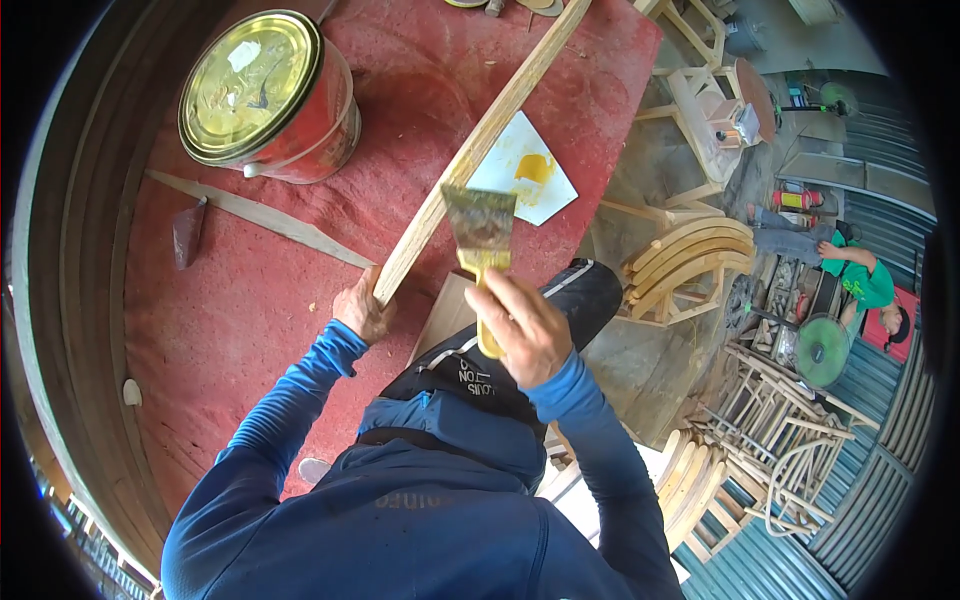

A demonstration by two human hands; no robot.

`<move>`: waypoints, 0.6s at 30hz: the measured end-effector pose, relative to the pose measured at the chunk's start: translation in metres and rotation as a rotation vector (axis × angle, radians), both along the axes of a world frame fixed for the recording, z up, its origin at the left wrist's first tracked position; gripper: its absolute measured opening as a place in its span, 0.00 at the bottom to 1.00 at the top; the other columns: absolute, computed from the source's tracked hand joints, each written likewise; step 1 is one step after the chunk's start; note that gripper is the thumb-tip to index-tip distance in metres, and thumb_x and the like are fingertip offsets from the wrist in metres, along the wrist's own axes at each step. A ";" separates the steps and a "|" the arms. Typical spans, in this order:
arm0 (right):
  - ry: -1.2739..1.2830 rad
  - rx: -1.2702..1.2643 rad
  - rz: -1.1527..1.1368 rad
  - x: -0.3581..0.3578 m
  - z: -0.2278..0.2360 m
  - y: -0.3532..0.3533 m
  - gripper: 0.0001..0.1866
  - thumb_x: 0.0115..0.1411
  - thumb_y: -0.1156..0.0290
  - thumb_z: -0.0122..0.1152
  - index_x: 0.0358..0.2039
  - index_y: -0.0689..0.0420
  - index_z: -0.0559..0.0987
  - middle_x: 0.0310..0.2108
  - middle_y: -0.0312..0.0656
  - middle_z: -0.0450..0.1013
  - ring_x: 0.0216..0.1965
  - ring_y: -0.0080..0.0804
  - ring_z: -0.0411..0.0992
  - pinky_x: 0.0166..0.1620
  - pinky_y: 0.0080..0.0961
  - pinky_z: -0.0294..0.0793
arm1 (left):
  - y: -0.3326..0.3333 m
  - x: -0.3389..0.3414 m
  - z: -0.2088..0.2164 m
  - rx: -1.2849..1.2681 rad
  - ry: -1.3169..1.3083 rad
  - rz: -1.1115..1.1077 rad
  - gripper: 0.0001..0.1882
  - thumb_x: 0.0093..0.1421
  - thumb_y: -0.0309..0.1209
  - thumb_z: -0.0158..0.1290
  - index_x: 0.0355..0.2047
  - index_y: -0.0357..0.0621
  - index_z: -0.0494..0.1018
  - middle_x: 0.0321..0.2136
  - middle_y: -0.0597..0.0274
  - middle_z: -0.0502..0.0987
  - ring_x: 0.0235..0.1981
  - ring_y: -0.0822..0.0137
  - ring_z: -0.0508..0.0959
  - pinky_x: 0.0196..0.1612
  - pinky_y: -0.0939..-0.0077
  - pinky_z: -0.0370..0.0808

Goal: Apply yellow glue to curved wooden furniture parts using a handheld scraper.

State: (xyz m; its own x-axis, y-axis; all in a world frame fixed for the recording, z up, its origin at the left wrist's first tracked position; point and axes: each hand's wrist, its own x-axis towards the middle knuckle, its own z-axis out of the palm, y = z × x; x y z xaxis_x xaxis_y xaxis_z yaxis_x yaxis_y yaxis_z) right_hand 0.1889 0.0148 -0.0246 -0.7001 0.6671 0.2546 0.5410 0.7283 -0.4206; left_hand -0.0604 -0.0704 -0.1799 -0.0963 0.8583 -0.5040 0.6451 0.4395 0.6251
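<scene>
A long, narrow strip of light wood (478, 137) runs slantwise over the red surface. My left hand (361, 308) is closed round its near end. In my right hand (525, 330) is a putty knife (480, 222), held by its yellow handle with the wide, smeared blade pointing away from me. The blade sits over the strip's right edge in view; whether it touches the wood I cannot tell. Just beyond the blade lies a white board (508, 178) bearing a patch of yellow-brown paste (535, 168). A flat piece of wood (447, 318) shows beside my leg.
A red bucket (318, 128) with a stained metal lid stands at the far left. Near it lie a thin tapered wood strip (265, 218) and a dark wedge-shaped piece (188, 235). Curved wooden parts (690, 255), a green fan (822, 350) and a person in green (865, 280) are at right.
</scene>
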 end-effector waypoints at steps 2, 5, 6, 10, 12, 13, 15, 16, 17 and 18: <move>-0.001 -0.033 0.006 0.003 0.012 -0.003 0.18 0.58 0.76 0.62 0.50 0.57 0.82 0.52 0.50 0.75 0.48 0.46 0.77 0.51 0.35 0.80 | 0.000 0.000 0.001 -0.009 0.013 -0.006 0.24 0.54 0.33 0.57 0.52 0.49 0.66 0.31 0.42 0.81 0.36 0.39 0.82 0.41 0.48 0.78; 0.264 -0.117 -0.210 0.003 0.027 0.019 0.19 0.56 0.80 0.68 0.49 0.57 0.82 0.45 0.48 0.79 0.44 0.43 0.80 0.46 0.32 0.82 | -0.002 0.000 0.002 0.023 0.025 -0.011 0.22 0.56 0.34 0.55 0.51 0.49 0.67 0.30 0.41 0.80 0.34 0.38 0.81 0.39 0.47 0.78; 0.261 -0.115 -0.248 0.006 0.030 0.031 0.18 0.57 0.80 0.67 0.49 0.57 0.82 0.45 0.48 0.79 0.44 0.44 0.80 0.48 0.32 0.81 | -0.002 0.000 0.002 0.069 0.023 -0.005 0.20 0.57 0.34 0.55 0.50 0.48 0.67 0.29 0.40 0.80 0.33 0.36 0.81 0.38 0.47 0.78; 0.109 -0.095 -0.172 0.006 0.028 0.052 0.20 0.55 0.80 0.66 0.50 0.57 0.80 0.46 0.47 0.78 0.45 0.44 0.79 0.47 0.33 0.80 | 0.001 0.003 0.000 0.017 0.016 -0.026 0.24 0.55 0.34 0.56 0.52 0.49 0.66 0.32 0.41 0.81 0.36 0.38 0.82 0.42 0.47 0.78; 0.059 -0.149 -0.098 0.001 0.035 0.035 0.21 0.56 0.79 0.66 0.51 0.55 0.79 0.46 0.46 0.78 0.45 0.43 0.79 0.46 0.34 0.80 | -0.001 0.002 -0.004 -0.007 0.028 -0.028 0.25 0.55 0.35 0.57 0.53 0.49 0.66 0.32 0.41 0.81 0.37 0.38 0.82 0.42 0.47 0.77; 0.105 -0.172 -0.091 -0.001 0.043 0.031 0.18 0.57 0.79 0.66 0.49 0.57 0.80 0.42 0.47 0.78 0.42 0.42 0.80 0.44 0.34 0.80 | -0.001 0.001 -0.004 -0.010 0.033 -0.023 0.25 0.55 0.35 0.57 0.53 0.49 0.66 0.32 0.41 0.81 0.37 0.38 0.82 0.42 0.47 0.77; 0.183 -0.300 -0.159 0.002 0.054 0.036 0.16 0.58 0.79 0.65 0.48 0.58 0.80 0.40 0.48 0.78 0.40 0.42 0.80 0.43 0.33 0.80 | -0.002 0.004 0.001 -0.011 0.037 -0.033 0.25 0.55 0.35 0.57 0.53 0.49 0.66 0.32 0.40 0.81 0.37 0.38 0.82 0.43 0.46 0.77; 0.262 -0.425 -0.223 0.005 0.058 0.041 0.14 0.59 0.78 0.64 0.47 0.59 0.80 0.39 0.49 0.79 0.38 0.41 0.80 0.42 0.33 0.80 | -0.002 0.004 0.004 -0.016 0.037 -0.038 0.25 0.55 0.35 0.57 0.53 0.49 0.66 0.32 0.40 0.81 0.37 0.38 0.82 0.43 0.46 0.77; 0.262 -0.369 -0.254 0.007 0.063 0.053 0.13 0.61 0.78 0.63 0.46 0.61 0.80 0.36 0.50 0.79 0.35 0.42 0.80 0.40 0.31 0.79 | 0.000 0.006 0.007 -0.033 0.051 -0.040 0.25 0.55 0.35 0.57 0.53 0.48 0.65 0.33 0.40 0.81 0.37 0.38 0.81 0.43 0.47 0.77; 0.316 -0.288 -0.248 0.009 0.057 0.067 0.12 0.61 0.78 0.62 0.47 0.61 0.80 0.36 0.50 0.79 0.36 0.42 0.80 0.40 0.32 0.79 | 0.001 0.008 0.009 -0.051 0.068 -0.040 0.25 0.55 0.35 0.57 0.52 0.48 0.65 0.33 0.40 0.81 0.38 0.38 0.81 0.43 0.47 0.77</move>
State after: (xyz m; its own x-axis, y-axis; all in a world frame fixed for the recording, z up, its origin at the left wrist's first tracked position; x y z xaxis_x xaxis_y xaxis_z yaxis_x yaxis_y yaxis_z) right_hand 0.1976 0.0822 0.0324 -0.4297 0.8784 0.2094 0.4967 0.4235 -0.7575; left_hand -0.0527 -0.0694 -0.1711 -0.0983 0.8353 -0.5410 0.7031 0.4430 0.5563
